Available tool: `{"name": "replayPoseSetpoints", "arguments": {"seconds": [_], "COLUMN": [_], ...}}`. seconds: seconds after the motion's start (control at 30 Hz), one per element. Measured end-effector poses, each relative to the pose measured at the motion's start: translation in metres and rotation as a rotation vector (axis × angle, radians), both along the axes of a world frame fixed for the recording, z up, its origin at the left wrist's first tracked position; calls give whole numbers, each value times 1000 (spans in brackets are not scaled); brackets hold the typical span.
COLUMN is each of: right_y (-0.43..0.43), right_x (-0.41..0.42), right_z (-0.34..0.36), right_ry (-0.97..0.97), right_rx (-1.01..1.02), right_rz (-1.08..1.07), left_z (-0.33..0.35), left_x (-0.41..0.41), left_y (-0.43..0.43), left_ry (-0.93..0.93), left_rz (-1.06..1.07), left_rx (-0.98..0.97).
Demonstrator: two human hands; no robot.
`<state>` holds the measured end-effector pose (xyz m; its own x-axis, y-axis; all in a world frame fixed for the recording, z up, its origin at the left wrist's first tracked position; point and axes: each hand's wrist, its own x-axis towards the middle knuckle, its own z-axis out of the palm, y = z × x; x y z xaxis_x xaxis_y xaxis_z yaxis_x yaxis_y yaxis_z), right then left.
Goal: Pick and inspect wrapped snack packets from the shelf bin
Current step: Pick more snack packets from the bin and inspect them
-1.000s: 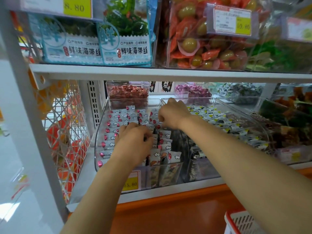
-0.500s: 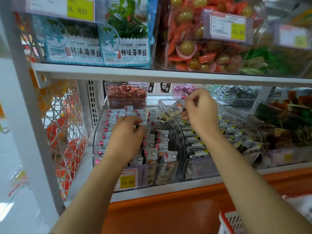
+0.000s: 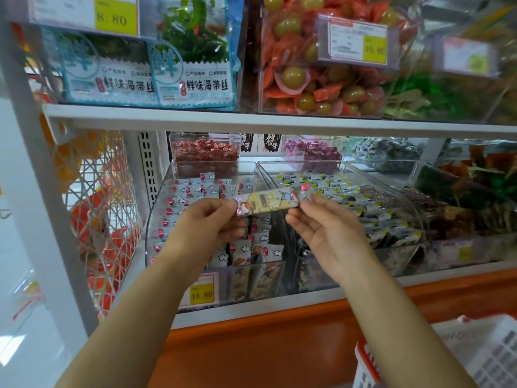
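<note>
A long wrapped snack packet [image 3: 270,202], pale yellow with cartoon print and pink foil spots, is held level above the clear shelf bin [image 3: 159,217]. My left hand [image 3: 205,229] pinches its left end between thumb and fingers. My right hand [image 3: 326,229] is palm-up, its fingertips pinching the packet's right end. The bin below holds several more packets with white and pink wrappers standing in rows.
A second clear bin [image 3: 391,191] of dark packets sits right of the first. A price tag [image 3: 202,294] reads 15.80. The upper shelf [image 3: 251,123] carries seaweed bags and wrapped sweets. A white and red basket [image 3: 458,357] is at the lower right. An orange ledge [image 3: 279,331] runs below.
My right hand lifted one packet out of the bin and brought it back toward me. My left hand rose from the bin and took the packet's left end.
</note>
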<state>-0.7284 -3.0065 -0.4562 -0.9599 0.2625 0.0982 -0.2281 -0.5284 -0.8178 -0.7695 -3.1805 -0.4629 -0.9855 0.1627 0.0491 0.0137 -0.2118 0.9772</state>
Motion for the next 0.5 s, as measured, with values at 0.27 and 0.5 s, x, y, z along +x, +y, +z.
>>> {"name": "replayPoseSetpoints", "arguments": {"seconds": [0.27, 0.5], "right_y": [0, -2], "right_x": [0, -1], "right_z": [-2, -4], "right_ry": [-37, -90], "right_rx": [-13, -216], "right_rz": [68, 65], "left_z": [3, 3], "left_x": [-3, -4], "left_y": [-5, 0], "left_ry": [-135, -152], "left_rz": [-55, -136], "left_rx": [336, 471]}}
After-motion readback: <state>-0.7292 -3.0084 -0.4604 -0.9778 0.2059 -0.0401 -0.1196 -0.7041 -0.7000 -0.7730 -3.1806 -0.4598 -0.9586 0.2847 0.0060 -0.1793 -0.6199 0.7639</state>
